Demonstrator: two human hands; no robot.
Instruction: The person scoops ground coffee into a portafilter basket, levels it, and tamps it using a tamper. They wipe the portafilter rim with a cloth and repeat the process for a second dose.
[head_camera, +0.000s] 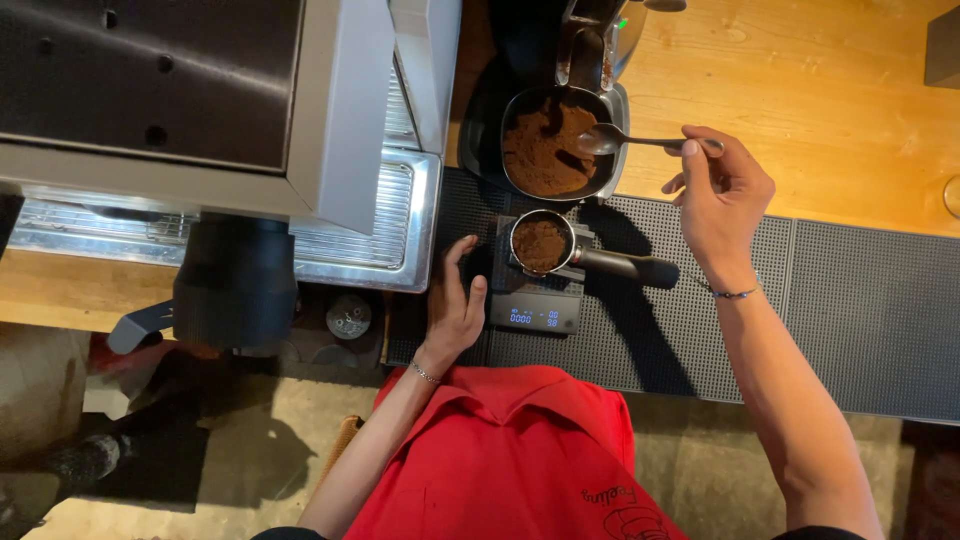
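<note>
My right hand (722, 196) grips a metal spoon (622, 141) by its handle, the bowl of the spoon over a round metal bowl of ground coffee (545, 145). Below the bowl, a portafilter (545, 243) filled with coffee grounds lies on a small black digital scale (537, 305), its black handle pointing right. My left hand (455, 300) rests on the dark mat just left of the scale, fingers spread, touching the scale's edge and holding nothing.
A large espresso machine (230, 100) with a metal drip tray (395, 215) fills the left. A grinder (590, 35) stands behind the bowl. A dark perforated mat (850, 310) covers the wooden counter (820, 90). A glass rim (950, 195) shows at the right edge.
</note>
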